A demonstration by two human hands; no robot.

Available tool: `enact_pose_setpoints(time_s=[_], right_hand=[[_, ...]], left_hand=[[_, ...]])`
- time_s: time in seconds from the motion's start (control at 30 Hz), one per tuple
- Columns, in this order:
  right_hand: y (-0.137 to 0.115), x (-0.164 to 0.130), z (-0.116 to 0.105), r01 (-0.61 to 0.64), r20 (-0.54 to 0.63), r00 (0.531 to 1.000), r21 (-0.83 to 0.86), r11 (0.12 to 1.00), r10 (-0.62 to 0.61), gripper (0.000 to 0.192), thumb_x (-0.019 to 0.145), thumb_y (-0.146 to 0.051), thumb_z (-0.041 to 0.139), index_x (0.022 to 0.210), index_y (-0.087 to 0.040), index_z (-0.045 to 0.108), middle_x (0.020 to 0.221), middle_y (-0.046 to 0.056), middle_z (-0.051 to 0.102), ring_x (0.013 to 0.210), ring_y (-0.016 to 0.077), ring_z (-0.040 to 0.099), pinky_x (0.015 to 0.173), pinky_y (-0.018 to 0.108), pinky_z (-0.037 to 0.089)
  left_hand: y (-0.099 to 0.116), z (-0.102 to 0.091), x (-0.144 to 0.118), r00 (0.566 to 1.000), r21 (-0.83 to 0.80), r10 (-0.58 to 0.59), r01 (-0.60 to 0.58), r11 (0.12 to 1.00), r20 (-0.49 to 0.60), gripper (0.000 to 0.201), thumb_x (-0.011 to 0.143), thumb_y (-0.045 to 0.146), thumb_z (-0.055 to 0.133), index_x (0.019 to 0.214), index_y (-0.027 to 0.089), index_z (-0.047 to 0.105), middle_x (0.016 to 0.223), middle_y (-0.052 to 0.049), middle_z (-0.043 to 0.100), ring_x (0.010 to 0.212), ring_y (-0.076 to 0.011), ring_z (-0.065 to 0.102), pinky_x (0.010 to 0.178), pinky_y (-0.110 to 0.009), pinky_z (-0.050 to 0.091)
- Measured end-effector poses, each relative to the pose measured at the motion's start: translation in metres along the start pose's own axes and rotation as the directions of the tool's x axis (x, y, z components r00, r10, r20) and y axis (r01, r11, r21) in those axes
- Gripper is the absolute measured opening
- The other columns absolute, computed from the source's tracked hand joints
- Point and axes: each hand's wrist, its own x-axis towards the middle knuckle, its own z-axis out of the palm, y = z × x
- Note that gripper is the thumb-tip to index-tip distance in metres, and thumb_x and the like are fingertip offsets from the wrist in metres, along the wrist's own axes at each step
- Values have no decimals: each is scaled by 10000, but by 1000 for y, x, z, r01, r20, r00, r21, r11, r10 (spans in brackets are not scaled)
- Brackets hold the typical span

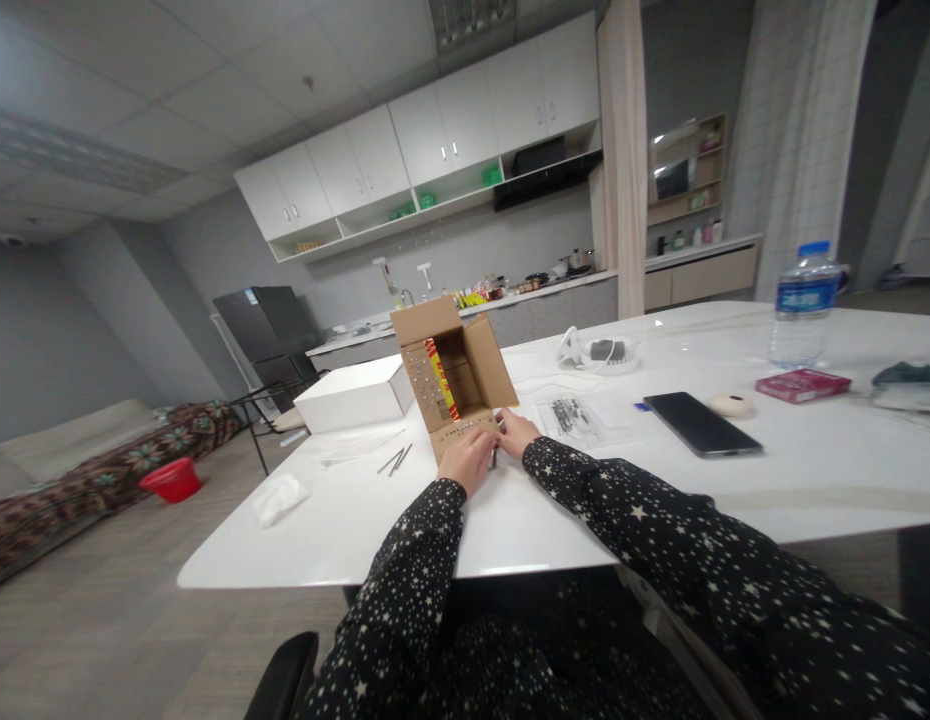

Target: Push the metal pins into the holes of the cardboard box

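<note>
An open brown cardboard box (pixel 465 375) lies on its side on the white table (pixel 585 500), its flaps spread and small holes punched in them. My left hand (pixel 469 458) rests against the front flap with the fingers curled. My right hand (pixel 516 432) is beside it at the flap's right end. A thin dark metal piece (pixel 494 457) stands between the two hands; which hand grips it is unclear. Two loose thin metal rods (pixel 394 460) lie left of the box.
A white box (pixel 352 395), crumpled tissue (pixel 279 498), clear bag of small dark parts (pixel 571 416), phone (pixel 701 423), round beige object (pixel 730 404), red packet (pixel 802 384) and water bottle (pixel 802 305) are on the table. A red basin (pixel 172 480) sits on the floor at the left.
</note>
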Motion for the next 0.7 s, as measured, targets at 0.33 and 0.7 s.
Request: enact_pose_setpoints(time_s=[0.33, 0.7], right_hand=[[1, 0, 0, -3, 3, 1000, 3, 1000, 3, 274, 812, -359, 552, 1049, -225, 518, 943, 32, 694, 888, 202, 624, 711, 274, 369], [-2, -2, -2, -13, 1, 1000, 5, 1000, 13, 287, 798, -353, 554, 1050, -221, 521, 937, 30, 692, 885, 205, 620, 711, 274, 367]], left_hand=[[3, -3, 0, 1000, -3, -13, 13, 1000, 18, 222, 926, 228, 380, 1020, 202, 580, 964, -69, 625, 874, -162, 616, 743, -281, 504], [3, -3, 0, 1000, -9, -18, 18, 1000, 19, 216, 928, 238, 375, 989, 202, 579, 935, -64, 621, 877, -165, 615, 747, -283, 502]])
